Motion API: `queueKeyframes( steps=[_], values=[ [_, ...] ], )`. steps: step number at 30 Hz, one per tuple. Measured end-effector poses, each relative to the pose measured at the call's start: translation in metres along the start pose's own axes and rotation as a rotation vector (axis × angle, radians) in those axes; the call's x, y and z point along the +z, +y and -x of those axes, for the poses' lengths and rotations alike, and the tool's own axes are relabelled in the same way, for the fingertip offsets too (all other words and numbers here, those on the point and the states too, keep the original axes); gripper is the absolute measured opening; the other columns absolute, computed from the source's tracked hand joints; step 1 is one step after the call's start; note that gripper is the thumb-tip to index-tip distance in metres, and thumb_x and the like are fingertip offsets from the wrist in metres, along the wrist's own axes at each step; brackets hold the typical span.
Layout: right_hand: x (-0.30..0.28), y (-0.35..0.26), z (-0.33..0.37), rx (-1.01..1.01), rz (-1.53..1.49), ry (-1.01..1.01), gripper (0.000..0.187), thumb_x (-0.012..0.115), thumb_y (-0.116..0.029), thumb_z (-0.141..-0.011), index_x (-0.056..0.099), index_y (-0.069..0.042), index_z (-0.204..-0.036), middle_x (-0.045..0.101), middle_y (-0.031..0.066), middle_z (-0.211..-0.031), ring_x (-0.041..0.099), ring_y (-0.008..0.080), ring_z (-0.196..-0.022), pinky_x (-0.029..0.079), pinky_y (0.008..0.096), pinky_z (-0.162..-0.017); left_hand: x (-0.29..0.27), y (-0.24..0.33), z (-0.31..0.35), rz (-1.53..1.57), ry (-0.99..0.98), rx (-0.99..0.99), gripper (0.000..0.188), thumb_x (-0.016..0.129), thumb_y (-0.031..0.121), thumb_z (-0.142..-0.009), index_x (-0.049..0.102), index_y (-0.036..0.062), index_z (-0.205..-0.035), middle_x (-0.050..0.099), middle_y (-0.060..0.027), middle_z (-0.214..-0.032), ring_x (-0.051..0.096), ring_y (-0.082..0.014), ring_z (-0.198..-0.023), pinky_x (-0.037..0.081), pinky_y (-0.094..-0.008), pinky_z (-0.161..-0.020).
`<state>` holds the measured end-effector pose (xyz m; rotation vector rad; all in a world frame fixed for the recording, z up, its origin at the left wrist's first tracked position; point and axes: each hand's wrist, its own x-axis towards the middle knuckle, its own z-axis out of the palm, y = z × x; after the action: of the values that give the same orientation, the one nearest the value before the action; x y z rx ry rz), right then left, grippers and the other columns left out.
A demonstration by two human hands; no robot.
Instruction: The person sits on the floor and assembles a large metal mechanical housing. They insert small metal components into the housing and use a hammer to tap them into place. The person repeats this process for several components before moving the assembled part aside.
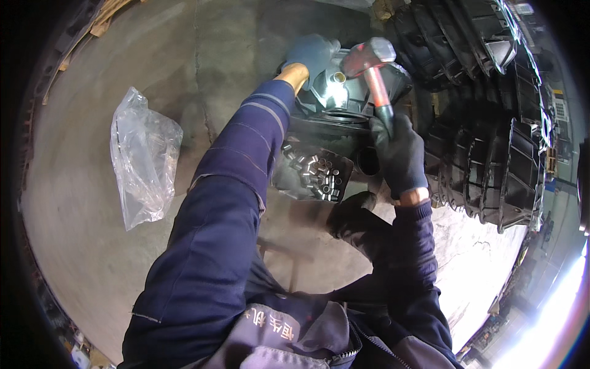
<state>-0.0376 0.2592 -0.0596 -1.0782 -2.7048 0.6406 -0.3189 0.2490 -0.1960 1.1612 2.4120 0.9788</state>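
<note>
My right hand, in a dark glove, is closed round the handle of a sledgehammer with a worn red head. The hammer head is raised over a grey metal casting, close to a short round metal sleeve that stands up from it. My left hand, also gloved, lies against the casting's far left side. Its fingers are blurred and partly hidden, so I cannot see whether it grips anything. Nearer to me, a tray contains many loose metal sleeves.
A crumpled clear plastic bag lies on the concrete floor at the left. Large dark ribbed castings are stacked along the right side. My boot is just right of the tray. Wooden pallet edges show at the far left.
</note>
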Motion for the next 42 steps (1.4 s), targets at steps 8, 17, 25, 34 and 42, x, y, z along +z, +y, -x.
queueKeyframes(
  steps=[8,17,25,34,42],
  values=[
    [0.017,-0.001,0.012,-0.006,-0.028,0.119,0.032,0.070,-0.032,-0.098,0.059,-0.003,-0.105,0.070,0.0259,-0.082,0.071,0.0447,-0.077,0.055,0.0468,-0.066,-0.008,0.008,0.005,-0.011,-0.098,-0.117,0.051,0.048,0.046,-0.102,0.076,0.0037,-0.107,0.072,-0.0240,-0.114,0.067,-0.0447,-0.108,0.052,-0.0513,-0.095],
    [-0.006,0.001,0.009,-0.127,-0.082,0.233,0.033,0.073,-0.034,-0.094,0.060,-0.007,-0.109,0.071,0.0236,-0.083,0.070,0.0457,-0.078,0.056,0.0503,-0.065,0.000,0.003,0.000,-0.046,-0.056,-0.036,0.051,0.048,0.045,-0.102,0.076,0.0029,-0.107,0.072,-0.0233,-0.113,0.068,-0.0438,-0.106,0.052,-0.0510,-0.094],
    [0.033,0.012,0.008,0.024,0.116,-0.017,0.038,0.070,-0.039,-0.097,0.059,-0.002,-0.102,0.069,0.0286,-0.083,0.068,0.0503,-0.080,0.053,0.0519,-0.065,0.025,-0.021,-0.019,0.110,0.096,0.047,0.055,0.046,0.045,-0.103,0.074,-0.0031,-0.102,0.071,-0.0298,-0.104,0.067,-0.0480,-0.103,0.051,-0.0511,-0.089],
    [0.178,0.053,0.189,0.803,-1.146,-0.353,0.025,0.072,-0.029,-0.098,0.067,-0.008,-0.110,0.057,-0.0025,-0.069,0.051,0.0097,-0.050,0.040,0.0293,-0.043,0.031,-0.031,-0.004,0.121,0.089,-0.040,0.053,0.048,0.044,-0.104,0.072,-0.0037,-0.102,0.071,-0.0279,-0.101,0.065,-0.0421,-0.097,0.051,-0.0495,-0.086],
    [0.289,0.089,0.227,1.035,-1.103,-0.390,0.019,0.065,-0.033,-0.100,0.066,-0.015,-0.097,0.058,0.0006,-0.068,0.056,0.0167,-0.057,0.047,0.0363,-0.054,0.034,-0.049,-0.013,0.151,0.153,-0.045,0.050,0.050,0.042,-0.105,0.070,-0.0034,-0.100,0.071,-0.0257,-0.097,0.063,-0.0362,-0.090,0.050,-0.0482,-0.083]
  ],
)
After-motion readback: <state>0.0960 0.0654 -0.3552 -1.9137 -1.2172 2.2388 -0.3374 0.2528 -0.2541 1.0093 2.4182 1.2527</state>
